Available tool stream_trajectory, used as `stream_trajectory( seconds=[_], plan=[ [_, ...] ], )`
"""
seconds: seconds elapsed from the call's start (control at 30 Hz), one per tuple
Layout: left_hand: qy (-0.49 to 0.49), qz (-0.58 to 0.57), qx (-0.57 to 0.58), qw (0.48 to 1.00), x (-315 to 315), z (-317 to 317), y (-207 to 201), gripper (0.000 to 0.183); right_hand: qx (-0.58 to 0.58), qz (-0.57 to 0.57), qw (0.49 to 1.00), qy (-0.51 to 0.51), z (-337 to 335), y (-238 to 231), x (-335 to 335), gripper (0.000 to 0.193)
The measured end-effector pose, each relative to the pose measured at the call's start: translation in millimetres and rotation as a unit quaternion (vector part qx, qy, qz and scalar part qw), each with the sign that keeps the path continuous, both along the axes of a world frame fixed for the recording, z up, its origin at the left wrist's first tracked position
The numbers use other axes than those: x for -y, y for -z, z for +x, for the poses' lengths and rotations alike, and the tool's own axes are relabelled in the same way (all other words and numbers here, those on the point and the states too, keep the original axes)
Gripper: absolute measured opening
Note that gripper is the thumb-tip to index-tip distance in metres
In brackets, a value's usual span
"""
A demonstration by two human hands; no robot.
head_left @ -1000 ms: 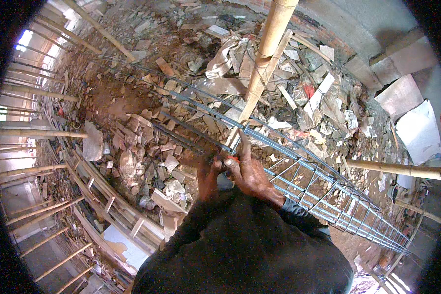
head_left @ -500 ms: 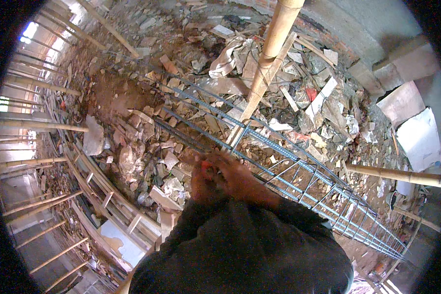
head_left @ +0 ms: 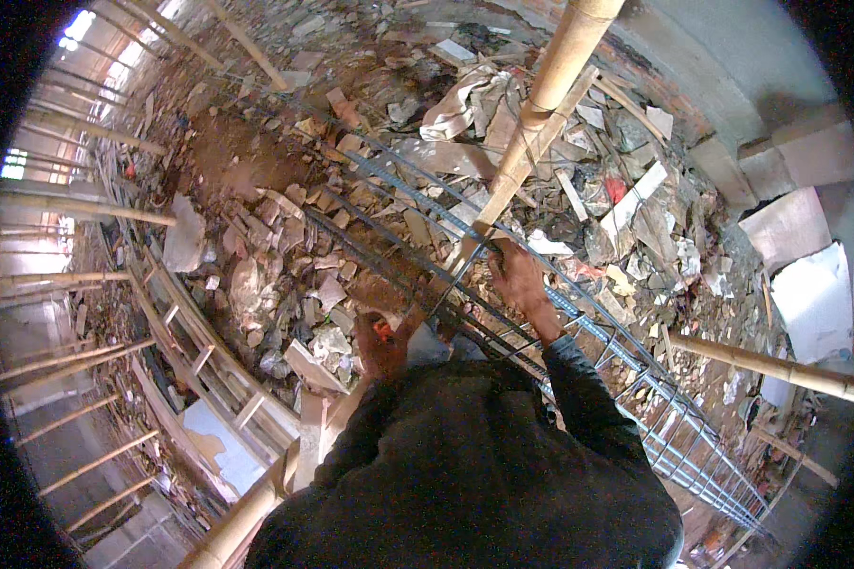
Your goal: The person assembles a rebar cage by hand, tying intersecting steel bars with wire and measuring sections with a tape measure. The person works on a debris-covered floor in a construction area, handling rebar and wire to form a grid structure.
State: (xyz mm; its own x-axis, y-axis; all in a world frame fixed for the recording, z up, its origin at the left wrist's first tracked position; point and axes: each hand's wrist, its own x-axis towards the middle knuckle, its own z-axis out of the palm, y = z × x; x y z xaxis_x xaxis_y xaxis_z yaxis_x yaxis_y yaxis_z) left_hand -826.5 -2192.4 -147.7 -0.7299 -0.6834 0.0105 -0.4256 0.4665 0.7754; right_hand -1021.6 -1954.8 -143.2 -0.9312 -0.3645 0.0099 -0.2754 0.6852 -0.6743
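A long rebar cage (head_left: 598, 327) runs slantwise from the upper left to the lower right in front of me. My right hand (head_left: 524, 286) reaches across it, with fingers curled at a bar and the corner of a stirrup beside a wooden prop (head_left: 512, 180). On the near side of the cage, my left hand (head_left: 381, 349) is closed around a small orange-red object (head_left: 382, 330); most of it is hidden in the palm. Thin dark bars (head_left: 351, 242) pass between the two hands.
Broken tile, brick and rubble (head_left: 304, 275) cover the ground under the cage. A bamboo pole (head_left: 565, 76) rises just beyond it, and another bamboo pole (head_left: 769, 365) lies at the right. At the left stands a ladder-like timber frame (head_left: 204, 358). White board (head_left: 816, 299) leans at the far right.
The hands were together near the closest bars. My right hand has moved away to the upper right, onto the cage's farther side; my left hand has shifted slightly lower.
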Motion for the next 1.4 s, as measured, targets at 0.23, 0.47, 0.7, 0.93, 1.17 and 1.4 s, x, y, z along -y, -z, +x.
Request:
stream_trajectory(
  seconds=[0.23,0.47,0.7,0.93,1.17,1.4],
  plan=[
    [0.058,-0.040,-0.011,0.997,-2.3,-7.9,-9.1,0.045,0.066,0.058,0.996,-0.034,-11.7,-10.0,1.8,0.033],
    [0.022,-0.070,-0.037,0.997,-0.7,-0.7,14.4,0.040,0.100,-0.022,0.992,-0.071,-20.9,-2.4,-6.7,0.031],
    [-0.001,-0.072,0.010,0.997,3.1,4.8,21.7,0.043,0.112,-0.003,0.991,-0.071,-23.1,-2.7,-4.4,0.028],
    [-0.019,-0.034,0.046,0.998,8.1,11.5,37.6,0.041,0.037,0.053,0.996,-0.059,-10.9,17.6,-5.3,0.027],
    [0.004,-0.025,-0.052,0.998,8.4,10.6,42.0,0.046,0.092,-0.059,0.988,-0.111,-29.2,9.0,-19.1,0.024],
    [-0.021,-0.049,0.038,0.998,4.2,12.9,31.7,0.043,0.050,-0.007,0.997,-0.056,-4.3,11.8,-24.0,0.025]
  ],
)
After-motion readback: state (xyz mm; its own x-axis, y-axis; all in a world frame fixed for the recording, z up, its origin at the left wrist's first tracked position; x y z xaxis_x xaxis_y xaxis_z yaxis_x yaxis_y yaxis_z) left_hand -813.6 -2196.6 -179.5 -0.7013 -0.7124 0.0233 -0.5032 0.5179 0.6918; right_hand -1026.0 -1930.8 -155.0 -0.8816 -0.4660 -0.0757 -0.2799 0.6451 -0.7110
